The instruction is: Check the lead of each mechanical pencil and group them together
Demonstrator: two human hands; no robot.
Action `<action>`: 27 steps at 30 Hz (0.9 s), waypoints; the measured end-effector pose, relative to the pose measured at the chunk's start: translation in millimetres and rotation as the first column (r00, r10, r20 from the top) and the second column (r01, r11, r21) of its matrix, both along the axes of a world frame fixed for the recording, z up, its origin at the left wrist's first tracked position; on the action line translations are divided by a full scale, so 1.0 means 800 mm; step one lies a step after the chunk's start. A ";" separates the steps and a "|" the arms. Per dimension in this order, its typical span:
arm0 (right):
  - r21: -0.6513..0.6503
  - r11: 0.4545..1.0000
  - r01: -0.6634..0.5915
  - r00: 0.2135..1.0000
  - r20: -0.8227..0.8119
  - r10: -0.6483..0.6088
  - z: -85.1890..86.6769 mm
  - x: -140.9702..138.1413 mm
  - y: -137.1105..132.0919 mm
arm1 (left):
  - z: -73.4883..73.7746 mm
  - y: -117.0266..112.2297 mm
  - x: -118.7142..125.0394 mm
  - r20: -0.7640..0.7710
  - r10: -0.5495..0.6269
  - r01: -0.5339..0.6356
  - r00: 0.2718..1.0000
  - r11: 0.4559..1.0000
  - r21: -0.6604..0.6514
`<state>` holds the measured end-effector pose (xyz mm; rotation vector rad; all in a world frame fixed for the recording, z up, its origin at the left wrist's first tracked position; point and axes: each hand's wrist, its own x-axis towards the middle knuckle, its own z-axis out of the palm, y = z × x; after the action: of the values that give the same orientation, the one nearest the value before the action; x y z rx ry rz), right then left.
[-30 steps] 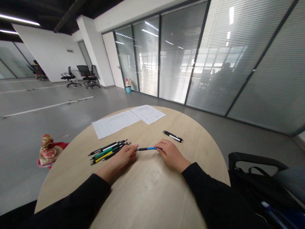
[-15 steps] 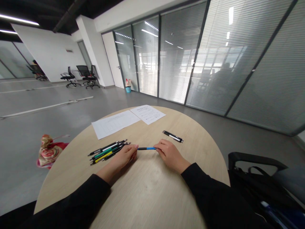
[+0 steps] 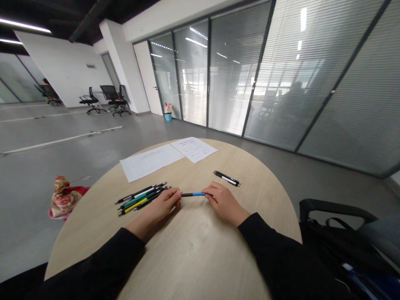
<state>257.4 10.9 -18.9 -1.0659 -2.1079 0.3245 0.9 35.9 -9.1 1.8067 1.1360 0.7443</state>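
Observation:
A blue and black pen [image 3: 193, 194] spans the gap between my two hands, just over the table. Its black end is pinched in the fingers of my left hand [image 3: 164, 204]. My right hand [image 3: 222, 202] grips the blue end between thumb and fingers; both tips are covered by fingers. Left of my left hand lies a bunch of several pens, among them a green pen [image 3: 137, 201] and a yellow pen [image 3: 135, 206]. Beyond my right hand, a black and white pen [image 3: 226, 178] lies against a black pen [image 3: 228, 175].
Two printed sheets, a left sheet [image 3: 151, 160] and a right sheet [image 3: 195, 149], lie at the far side of the round wooden table [image 3: 193, 258]. A black chair [image 3: 339, 208] with a bag stands at the right. A patterned bag [image 3: 64, 198] is beyond the table's left edge.
The pen and the fingers on it have shifted very slightly to the right. Both hands keep their grip, and the other pens lie as before.

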 end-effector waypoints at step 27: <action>-0.305 0.950 -0.062 0.966 -0.257 -0.019 -0.014 0.006 0.013 | 0.004 -0.008 0.006 0.108 -0.034 0.026 0.994 0.997 0.075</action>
<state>262.4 21.3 -30.1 -1.1109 -1.8729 0.7863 6.0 29.7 -5.7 1.8167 1.0199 0.8664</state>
